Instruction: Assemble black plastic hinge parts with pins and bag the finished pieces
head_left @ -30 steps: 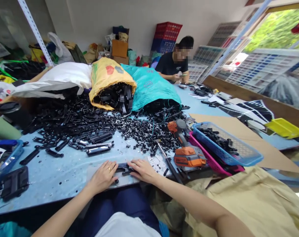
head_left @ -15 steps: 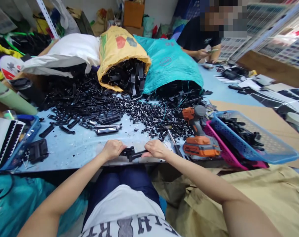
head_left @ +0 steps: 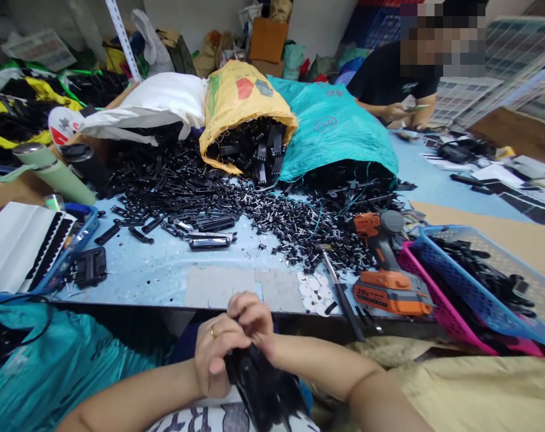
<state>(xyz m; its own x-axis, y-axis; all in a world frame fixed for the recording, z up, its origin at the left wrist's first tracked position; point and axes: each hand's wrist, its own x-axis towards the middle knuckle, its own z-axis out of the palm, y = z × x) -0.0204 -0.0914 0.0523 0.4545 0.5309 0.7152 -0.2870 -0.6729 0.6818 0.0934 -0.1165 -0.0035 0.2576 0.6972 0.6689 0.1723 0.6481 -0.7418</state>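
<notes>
Both hands are drawn in close to my body, below the front edge of the blue table (head_left: 164, 270). My left hand (head_left: 216, 354), a ring on one finger, wraps around a black plastic part (head_left: 263, 390) that blurs downward over my lap. My right hand (head_left: 254, 321) is closed on the upper end of the same part, fingers curled and touching the left hand. A large heap of small black plastic pieces (head_left: 236, 207) covers the table's middle.
White (head_left: 150, 105), yellow (head_left: 240, 99) and teal (head_left: 335, 129) sacks spill black parts at the back. An orange cordless drill (head_left: 385, 273) lies right, beside a blue basket (head_left: 488, 276) stacked on a pink one. Another person in black sits far right. A green bottle (head_left: 51, 174) lies left.
Both hands lifted the black part off the table's front edge and pulled it down toward my lap, coming together. The camera tilted downward.
</notes>
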